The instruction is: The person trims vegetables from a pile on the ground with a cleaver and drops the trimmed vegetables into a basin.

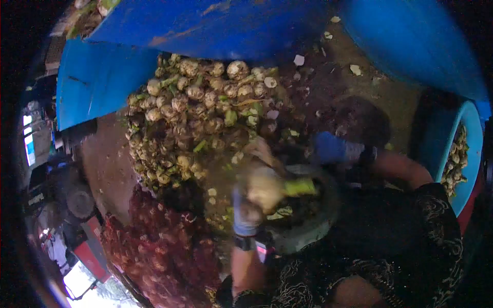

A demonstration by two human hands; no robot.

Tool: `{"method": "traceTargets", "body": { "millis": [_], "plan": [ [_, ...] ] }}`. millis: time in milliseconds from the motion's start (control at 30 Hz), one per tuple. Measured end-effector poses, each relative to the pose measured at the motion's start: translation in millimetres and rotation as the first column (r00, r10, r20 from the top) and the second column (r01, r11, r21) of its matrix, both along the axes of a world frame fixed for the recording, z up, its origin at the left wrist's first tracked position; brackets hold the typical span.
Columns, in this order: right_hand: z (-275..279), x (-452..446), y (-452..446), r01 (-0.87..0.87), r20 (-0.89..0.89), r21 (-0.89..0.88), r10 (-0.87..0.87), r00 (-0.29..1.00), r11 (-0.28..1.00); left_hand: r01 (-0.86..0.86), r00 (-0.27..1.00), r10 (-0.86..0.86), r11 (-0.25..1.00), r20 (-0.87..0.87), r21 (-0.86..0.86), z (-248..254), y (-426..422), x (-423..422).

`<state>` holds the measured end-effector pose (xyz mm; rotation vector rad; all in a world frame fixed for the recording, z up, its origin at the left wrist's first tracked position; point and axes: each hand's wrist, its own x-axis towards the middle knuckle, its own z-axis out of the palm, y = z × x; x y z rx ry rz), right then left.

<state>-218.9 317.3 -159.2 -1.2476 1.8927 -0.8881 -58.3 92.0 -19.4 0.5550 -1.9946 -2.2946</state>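
Note:
My left hand (245, 211), in a blue glove, is closed around a pale, rounded root vegetable (264, 191) smeared by motion. A light green stalk (300, 187) sticks out beside it, over a grey basin (305, 241) with leafy scraps inside. To the right, beyond the basin's rim, my blue-gloved right hand (329, 148) is blurred. Its fingers cannot be made out, nor whether it holds anything. A heap of dirty, knobbly root vegetables (195, 95) lies on the floor past my left hand.
A red mesh sack (159, 246) full of bulbs lies at lower left. Large blue containers (221, 25) stand at the back, another blue tub (416, 41) at upper right. A light blue bin (475, 138) at right holds more vegetables. Pale trimmings (355, 70) dot the wet floor.

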Motion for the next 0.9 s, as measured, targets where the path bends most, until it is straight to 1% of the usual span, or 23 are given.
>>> {"method": "traceTargets", "body": {
  "millis": [33,67,100,133,167,200,267,300,367,400,467,500,533,567,600,633,667,700,733,767,800,867,900],
  "plan": [
    [-11,0,9,-0.091,-0.122,0.008,0.091,0.988,0.996,0.188,0.982,-0.180,0.921,0.057,-0.342,-8,-20,15],
    [-19,-4,11,-0.170,-0.255,0.024,0.170,0.952,0.985,0.253,0.966,-0.194,0.829,0.168,-0.499,-6,-28,10],
    [-4,-1,4,-0.167,-0.256,0.019,0.166,0.952,0.986,0.332,0.940,-0.194,0.704,0.279,-0.628,-4,-35,5],
    [29,10,-7,0.240,-0.275,0.037,-0.221,0.936,0.970,0.144,0.936,0.020,0.889,0.350,-0.435,-11,-45,-4],
    [30,8,-8,0.433,-0.299,0.049,-0.401,0.866,0.900,-0.105,0.865,0.206,0.966,0.457,-0.236,-22,-59,-20],
    [32,7,-9,0.610,-0.305,0.049,-0.570,0.763,0.791,-0.047,0.936,0.209,0.871,0.283,-0.488,-45,-76,-31],
    [-6,-15,-3,0.174,-0.069,-0.051,-0.177,0.982,0.983,-0.034,0.982,0.155,0.705,0.107,-0.708,-106,-118,-37],
    [1,-16,-6,0.174,-0.073,-0.053,-0.177,0.981,0.983,0.158,0.954,0.094,0.648,0.285,-0.745,-139,-140,-37],
    [8,-10,-11,0.322,0.062,-0.043,-0.319,0.946,0.946,0.350,0.887,0.050,0.577,0.460,-0.738,-149,-146,-51],
    [5,-6,-11,0.370,0.106,-0.035,-0.365,0.925,0.928,0.481,0.848,-0.019,0.446,0.529,-0.755,-133,-136,-66],
    [1,-3,-11,0.490,0.098,-0.145,-0.480,0.871,0.859,0.595,0.794,-0.078,0.297,0.602,-0.747,-121,-124,-77],
    [2,-5,-10,0.527,0.099,-0.181,-0.518,0.850,0.830,0.405,0.876,0.046,0.469,0.480,-0.785,-119,-121,-76],
    [11,-15,-7,0.365,0.116,0.003,-0.363,0.925,0.931,0.300,0.898,0.118,0.540,0.423,-0.786,-116,-117,-75],
    [15,-21,-4,0.170,0.164,0.181,-0.201,0.966,0.969,0.183,0.913,0.191,0.599,0.361,-0.780,-113,-114,-74],
    [12,-22,-4,0.171,0.165,0.181,-0.201,0.966,0.969,-0.107,0.869,0.383,0.763,0.313,-0.637,-109,-107,-74],
    [9,-22,-6,0.206,0.002,0.030,-0.206,0.979,0.978,-0.407,0.768,0.560,0.802,0.312,-0.436,-96,-95,-78],
    [8,-22,-6,0.209,-0.075,-0.050,-0.212,0.974,0.977,-0.409,0.767,0.561,0.801,0.312,-0.437,-82,-83,-79],
    [10,-24,-8,0.209,-0.157,-0.127,-0.227,0.961,0.970,-0.494,0.823,0.544,0.828,0.165,-0.266,-51,-62,-86],
    [25,-26,-13,0.273,-0.059,-0.128,-0.282,0.958,0.954,-0.537,0.842,0.539,0.840,0.007,-0.080,-33,-52,-85],
    [41,-29,-19,0.301,-0.009,-0.126,-0.304,0.952,0.945,-0.540,0.840,0.542,0.837,0.007,-0.083,-34,-54,-76],
    [58,-32,-24,0.330,0.040,-0.124,-0.327,0.944,0.936,-0.430,0.902,0.431,0.898,-0.015,-0.092,-38,-57,-66],
    [87,-37,-33,0.233,-0.043,-0.218,-0.248,0.968,0.948,-0.318,0.948,0.315,0.942,-0.039,-0.105,-28,-51,-60],
    [94,-37,-36,0.231,-0.046,-0.219,-0.246,0.968,0.948,-0.276,0.961,0.275,0.960,0.018,0.046,-9,-36,-65]
  ]
}}
